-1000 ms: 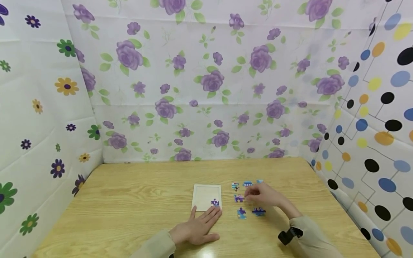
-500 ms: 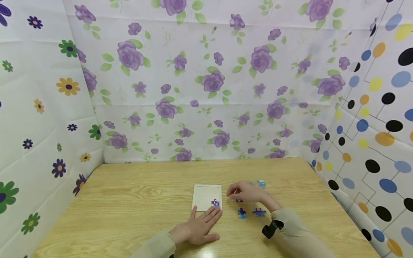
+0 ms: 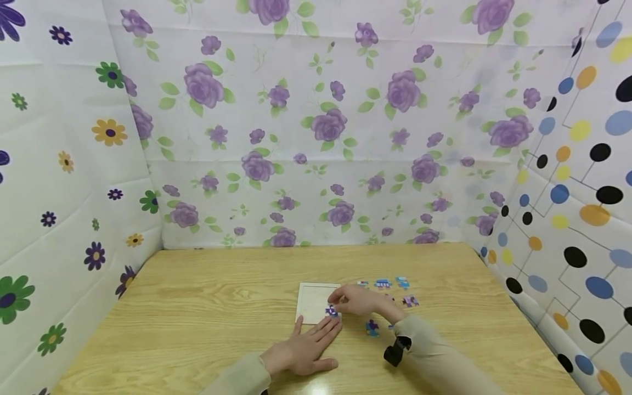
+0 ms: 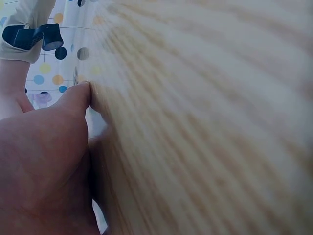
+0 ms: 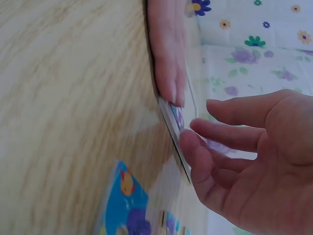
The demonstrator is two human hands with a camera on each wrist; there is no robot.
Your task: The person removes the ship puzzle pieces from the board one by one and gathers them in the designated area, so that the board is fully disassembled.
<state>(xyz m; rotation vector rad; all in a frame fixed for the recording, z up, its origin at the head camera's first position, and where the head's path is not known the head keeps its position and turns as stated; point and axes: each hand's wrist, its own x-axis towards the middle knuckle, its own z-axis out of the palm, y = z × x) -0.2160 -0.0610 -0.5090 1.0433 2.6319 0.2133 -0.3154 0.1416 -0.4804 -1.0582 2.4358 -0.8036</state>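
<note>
A pale, shallow puzzle tray (image 3: 310, 300) lies on the table. One purple-and-white jigsaw piece (image 3: 331, 311) sits in its near right corner. My left hand (image 3: 310, 346) lies flat, fingers extended onto the tray's near edge beside that piece. My right hand (image 3: 360, 302) hovers over the tray's right edge, fingertips close to the piece. In the right wrist view, the right hand's thumb (image 5: 230, 110) stands apart from its loosely bent fingers, and nothing shows between them. The left wrist view shows mostly my left hand (image 4: 41, 161) on the wood.
Right of the tray lie several loose pieces, among them a blue train-like piece (image 3: 383, 283), a pink-purple piece (image 3: 410, 300) and a blue-purple piece (image 3: 372, 328). Patterned cloth (image 3: 328, 126) surrounds the wooden table (image 3: 212, 307) at the back and sides.
My right hand has moved left from above the loose pieces to the tray's right edge, uncovering pieces on the right. My left hand has stayed at the tray.
</note>
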